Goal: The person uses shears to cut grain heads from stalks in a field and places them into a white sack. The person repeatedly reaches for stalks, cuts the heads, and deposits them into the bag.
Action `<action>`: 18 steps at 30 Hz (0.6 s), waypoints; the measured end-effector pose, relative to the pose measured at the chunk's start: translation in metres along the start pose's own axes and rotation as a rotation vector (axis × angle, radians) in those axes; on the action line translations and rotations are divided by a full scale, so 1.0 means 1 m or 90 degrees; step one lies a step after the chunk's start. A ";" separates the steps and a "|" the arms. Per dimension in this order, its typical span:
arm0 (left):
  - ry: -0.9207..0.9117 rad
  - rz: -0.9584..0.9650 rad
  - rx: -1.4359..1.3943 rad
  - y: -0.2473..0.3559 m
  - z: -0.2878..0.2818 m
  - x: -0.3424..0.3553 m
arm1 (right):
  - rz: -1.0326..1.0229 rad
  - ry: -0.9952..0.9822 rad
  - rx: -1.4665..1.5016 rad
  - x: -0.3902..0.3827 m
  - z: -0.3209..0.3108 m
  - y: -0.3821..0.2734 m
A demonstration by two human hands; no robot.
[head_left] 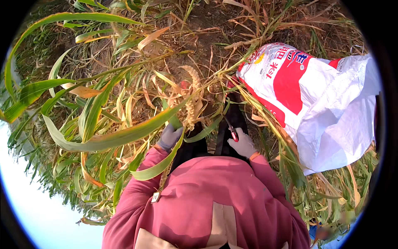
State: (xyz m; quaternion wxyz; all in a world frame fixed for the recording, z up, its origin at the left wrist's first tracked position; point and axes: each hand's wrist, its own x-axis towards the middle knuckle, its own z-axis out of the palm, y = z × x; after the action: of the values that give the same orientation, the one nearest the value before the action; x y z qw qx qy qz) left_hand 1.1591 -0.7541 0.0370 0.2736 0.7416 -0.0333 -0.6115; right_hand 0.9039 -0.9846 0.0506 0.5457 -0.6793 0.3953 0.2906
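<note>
My left hand (pixel 169 137), in a pale grey glove, is curled closed beside a long green leaf (pixel 137 132). Leaves partly cover its fingers, so what they hold is hidden. Just past it droops a tan, knobbly seed head (pixel 191 108), like a millet ear, among dry leaves. My right hand (pixel 242 144), gloved the same way, is closed on a small red-handled cutting tool (pixel 234 134). Its thin metal blade points away from me, up and to the left; the exact kind is unclear. The two hands are apart, in front of my dark trousers.
A large white and red woven sack (pixel 306 91) lies at the right, its loose mouth toward the right edge. Slanting stalks (pixel 265 110) run along its near side. Tall leafy plants (pixel 95 108) crowd the left. Brown soil (pixel 207 45) with dry litter lies ahead.
</note>
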 end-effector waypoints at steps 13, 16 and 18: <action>-0.178 0.158 -0.122 0.058 -0.027 -0.037 | -0.125 -0.072 -0.240 -0.025 -0.034 -0.113; -0.158 0.232 0.144 0.066 -0.028 -0.031 | -0.096 -0.106 -0.278 -0.027 -0.028 -0.114; -0.206 0.204 0.061 0.077 -0.024 -0.031 | -0.089 -0.108 -0.288 -0.026 -0.022 -0.116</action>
State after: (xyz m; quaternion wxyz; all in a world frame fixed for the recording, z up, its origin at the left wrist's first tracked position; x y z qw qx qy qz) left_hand 1.1957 -0.7986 0.1009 0.3227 0.6314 -0.2233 -0.6689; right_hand 0.9883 -0.9900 0.1364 0.4299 -0.7829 0.2250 0.3893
